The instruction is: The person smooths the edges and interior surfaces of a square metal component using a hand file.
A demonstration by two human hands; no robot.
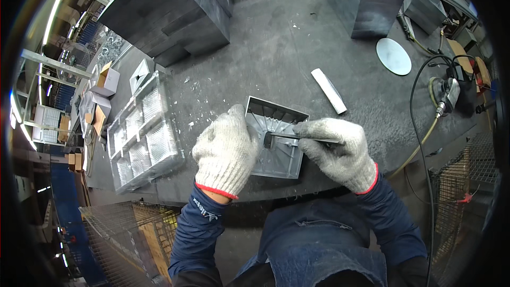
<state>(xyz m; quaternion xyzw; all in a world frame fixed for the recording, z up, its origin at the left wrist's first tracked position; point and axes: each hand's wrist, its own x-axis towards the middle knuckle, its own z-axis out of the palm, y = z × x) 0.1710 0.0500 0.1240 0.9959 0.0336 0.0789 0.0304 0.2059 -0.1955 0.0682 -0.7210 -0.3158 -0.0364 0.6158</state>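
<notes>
Left hand [226, 151]'s covering the left edge of a gray ribbed tray [287, 168], can't tell if it's gripping. Tray's sitting on the workbench [265, 42], a dark-headed tool [286, 135]'s poking into it, right hand [340, 149]'s pinching the tool between its fingers.

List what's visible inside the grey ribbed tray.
Thin ribs, pale crumbs and the dark end of a tool held by the right hand. The left hand hides part of the tray; what's beneath the tool can't be seen.
</notes>
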